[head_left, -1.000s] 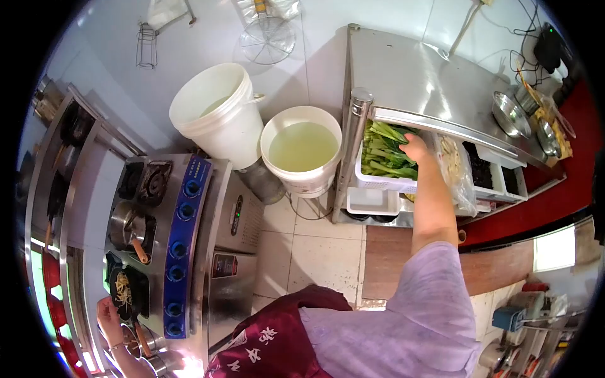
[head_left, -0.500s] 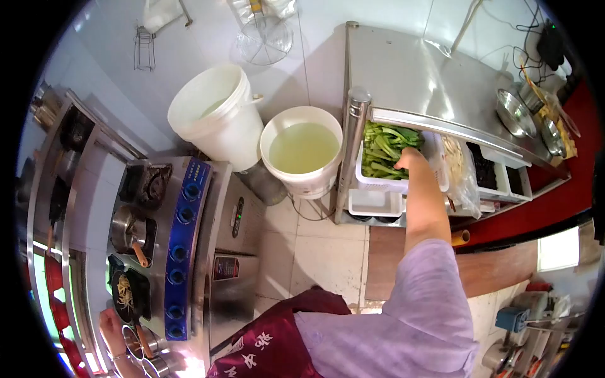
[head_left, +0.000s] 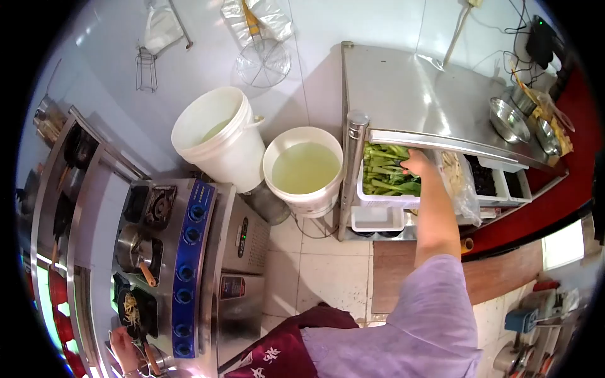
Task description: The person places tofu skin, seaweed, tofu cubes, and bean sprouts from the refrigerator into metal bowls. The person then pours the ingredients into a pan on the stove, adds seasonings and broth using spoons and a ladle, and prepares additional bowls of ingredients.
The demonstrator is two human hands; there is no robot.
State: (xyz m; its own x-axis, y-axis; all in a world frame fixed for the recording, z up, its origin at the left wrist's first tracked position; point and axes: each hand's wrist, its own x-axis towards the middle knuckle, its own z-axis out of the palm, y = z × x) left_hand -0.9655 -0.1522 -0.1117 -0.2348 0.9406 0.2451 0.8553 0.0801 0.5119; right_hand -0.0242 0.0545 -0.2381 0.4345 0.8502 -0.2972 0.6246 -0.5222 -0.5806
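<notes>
My right hand (head_left: pixel 414 163) is in a white plastic basket (head_left: pixel 386 200) of leafy green vegetables (head_left: pixel 386 171). Its fingers are closed on some of the green stalks, partly hidden among them. At the lower left, my left hand (head_left: pixel 123 350) hovers by the stove with its fingers loosely apart, holding nothing I can see. Beside it is a black frying pan (head_left: pixel 146 310) with pale strips (head_left: pixel 131 311) of food in it. The pan's wooden handle (head_left: pixel 151 360) lies just right of that hand.
A saucepan (head_left: pixel 130 247) stands on the stove (head_left: pixel 165 268). Two white buckets of liquid, a tall one (head_left: pixel 227 157) and a shorter one (head_left: pixel 304 200), stand between stove and steel counter (head_left: pixel 403 88). A plastic bag (head_left: pixel 465 205) and dark-filled bins (head_left: pixel 484 176) sit right of the basket.
My right hand has shifted slightly right in the basket, and the greens under it are rearranged. My left hand stays near the pan, lower in view. The whole view has tilted upward a little.
</notes>
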